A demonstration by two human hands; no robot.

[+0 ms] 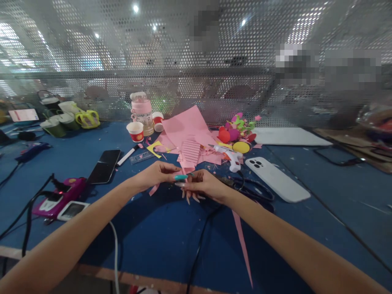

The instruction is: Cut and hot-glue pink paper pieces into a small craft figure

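My left hand [157, 174] and my right hand [203, 185] meet over the blue table [171, 232]. The left hand's fingers pinch a small strip of pink paper [154, 189] that hangs below it. The right hand's fingers press together against the same spot; what they hold is hidden. Just beyond lies a pink sheet cut into strips [190, 153], on a larger pile of pink paper [186, 124]. A long thin pink strip [241, 243] lies on the table under my right forearm.
A white glue gun [231, 157], a white phone [277, 179], a black phone [104, 165], paper cups [135, 131], a pink bottle [141, 112], coloured paper balls [235, 136], a purple device [59, 198] and several cables lie around. A perforated metal screen [196, 61] closes the back.
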